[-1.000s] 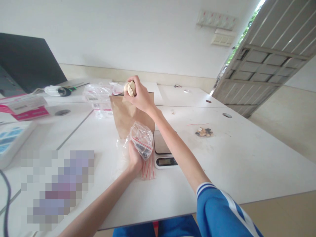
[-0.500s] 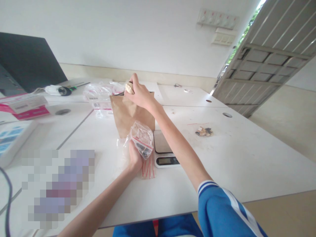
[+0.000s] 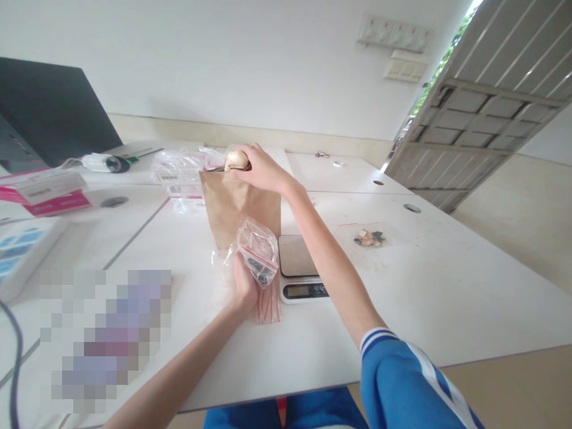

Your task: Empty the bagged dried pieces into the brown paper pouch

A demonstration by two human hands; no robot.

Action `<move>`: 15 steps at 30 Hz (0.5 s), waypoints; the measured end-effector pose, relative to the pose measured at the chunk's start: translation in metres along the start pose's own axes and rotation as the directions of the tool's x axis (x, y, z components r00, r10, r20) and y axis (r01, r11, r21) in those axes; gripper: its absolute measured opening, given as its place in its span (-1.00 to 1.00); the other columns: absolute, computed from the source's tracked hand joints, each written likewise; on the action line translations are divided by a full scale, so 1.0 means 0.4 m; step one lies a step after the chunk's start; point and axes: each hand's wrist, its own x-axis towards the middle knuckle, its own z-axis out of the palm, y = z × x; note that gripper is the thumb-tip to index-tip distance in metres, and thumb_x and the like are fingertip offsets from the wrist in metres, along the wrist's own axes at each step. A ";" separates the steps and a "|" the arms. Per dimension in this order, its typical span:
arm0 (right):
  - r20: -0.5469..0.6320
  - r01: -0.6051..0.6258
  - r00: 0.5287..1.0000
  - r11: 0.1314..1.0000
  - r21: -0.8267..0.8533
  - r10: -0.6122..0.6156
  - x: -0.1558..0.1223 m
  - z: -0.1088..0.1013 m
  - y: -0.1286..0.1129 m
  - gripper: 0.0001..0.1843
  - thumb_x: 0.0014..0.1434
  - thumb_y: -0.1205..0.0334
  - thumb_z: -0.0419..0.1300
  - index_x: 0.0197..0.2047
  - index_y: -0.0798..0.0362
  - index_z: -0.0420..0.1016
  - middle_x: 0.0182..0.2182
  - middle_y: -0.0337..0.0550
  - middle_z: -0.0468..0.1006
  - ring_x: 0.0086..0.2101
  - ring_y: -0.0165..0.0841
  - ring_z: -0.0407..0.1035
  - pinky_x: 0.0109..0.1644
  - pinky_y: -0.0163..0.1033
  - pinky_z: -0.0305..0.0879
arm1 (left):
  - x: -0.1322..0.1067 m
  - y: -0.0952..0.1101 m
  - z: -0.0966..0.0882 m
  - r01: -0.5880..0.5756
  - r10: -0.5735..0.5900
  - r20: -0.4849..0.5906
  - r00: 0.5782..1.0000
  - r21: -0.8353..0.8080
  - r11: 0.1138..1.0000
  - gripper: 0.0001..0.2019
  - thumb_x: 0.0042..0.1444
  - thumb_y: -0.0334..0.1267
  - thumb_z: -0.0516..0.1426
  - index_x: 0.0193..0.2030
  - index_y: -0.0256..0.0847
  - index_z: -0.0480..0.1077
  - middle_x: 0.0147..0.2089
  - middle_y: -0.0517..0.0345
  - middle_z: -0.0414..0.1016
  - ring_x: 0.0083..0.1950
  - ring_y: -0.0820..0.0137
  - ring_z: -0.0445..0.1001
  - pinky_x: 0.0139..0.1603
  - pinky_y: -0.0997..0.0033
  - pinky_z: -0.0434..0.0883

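Observation:
My right hand (image 3: 263, 170) is shut around a pale beige lump (image 3: 236, 160), which sits at the top edge of a brown kraft paper bag (image 3: 239, 214). The bag stands upright, and its inside is hidden from this angle. My left hand (image 3: 245, 283) grips a clear zip bag (image 3: 258, 251) with red stripes and dark pieces inside. Under that hand lies another clear bag with red stripes (image 3: 268, 307). A digital kitchen scale (image 3: 299, 268) stands just right of the paper bag, beneath my right forearm.
A small heap of brown and dark pieces (image 3: 369, 238) lies on the white table (image 3: 402, 286) to the right. Clear plastic packets (image 3: 179, 173) lie behind the paper bag. At left are a pink-and-white box (image 3: 44, 192) and a dark laptop screen (image 3: 49, 113).
My right hand has dropped lower and moved rightward, bringing the beige lump down to the paper bag's top edge. My left hand and the zip bag have barely moved.

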 end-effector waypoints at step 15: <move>-0.020 -0.080 0.997 0.987 -0.140 0.078 -0.015 0.004 0.002 -0.84 0.23 0.20 0.06 -0.28 0.12 0.35 -0.07 0.06 0.28 0.10 -0.06 0.14 0.16 0.10 0.10 | -0.005 0.007 0.006 -0.014 0.016 -0.035 0.999 0.037 0.999 -0.76 0.05 -0.08 0.06 -0.49 -0.19 0.32 -0.54 0.28 0.39 -0.46 0.45 0.38 -0.33 0.46 0.33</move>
